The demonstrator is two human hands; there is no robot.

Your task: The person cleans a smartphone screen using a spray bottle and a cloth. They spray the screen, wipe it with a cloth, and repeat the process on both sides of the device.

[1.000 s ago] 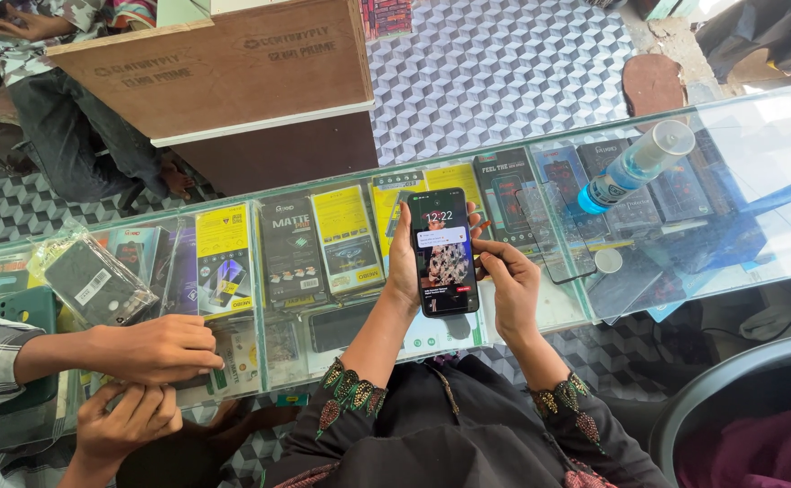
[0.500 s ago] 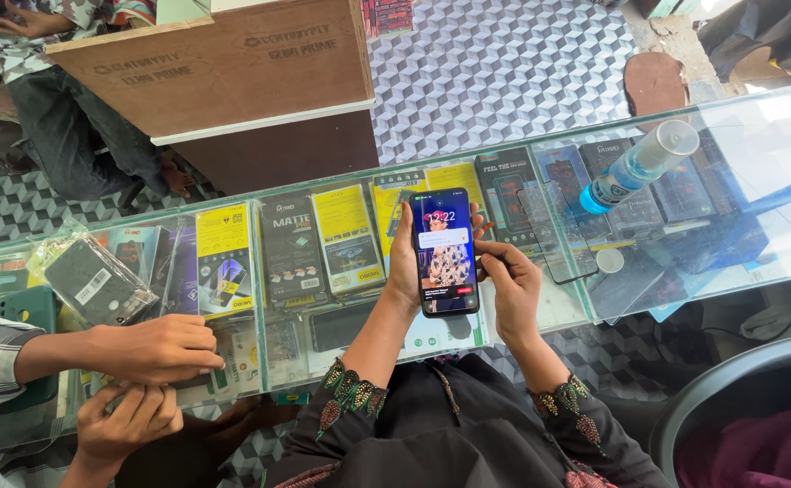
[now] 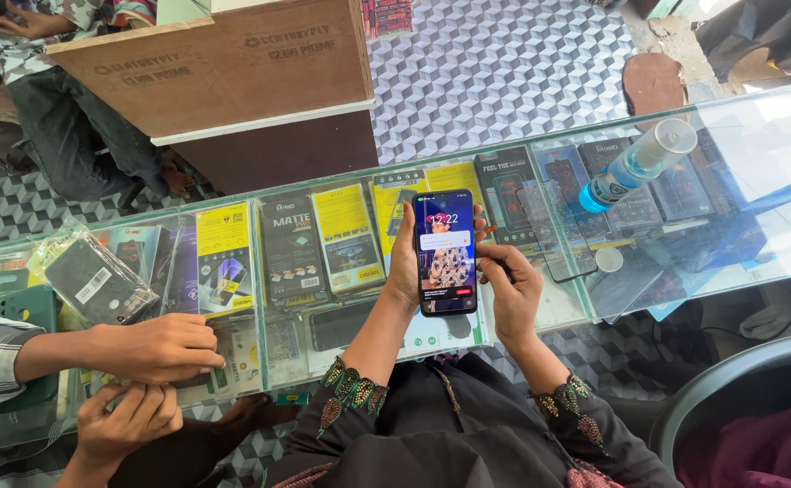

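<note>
While the left hand (image 3: 404, 262) grips a lit phone (image 3: 445, 253) above the glass bench (image 3: 775, 163), the right hand (image 3: 510, 289) touches its edge, fingers curled. Another person's hands (image 3: 156, 348) rest nearby.

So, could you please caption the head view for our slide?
Both hands, left and right, hold a lit black smartphone above a glass display counter.

The smartphone (image 3: 445, 251) hides the left hand's (image 3: 406, 262) palm and fingers.
</note>
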